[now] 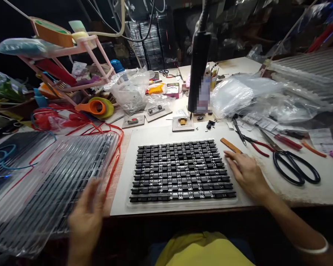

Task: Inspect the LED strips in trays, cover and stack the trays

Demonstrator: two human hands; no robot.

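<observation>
A clear tray of black electronic parts (182,170), laid in several rows, rests on a white board (122,192) in front of me. My right hand (245,172) lies flat on the board at the tray's right edge, fingers apart, holding nothing. My left hand (86,218) is blurred at the near edge of a stack of clear ribbed plastic trays (52,184) on the left; I cannot tell whether it grips them.
Black scissors (294,166), red-handled pliers (256,145), a thin wooden strip (231,145) and a black pen-like tool (238,129) lie to the right. A black lamp post (198,59) stands behind the board. Plastic bags (233,96), tape rolls (98,107), red wires (80,123) and a pink rack (69,55) crowd the back.
</observation>
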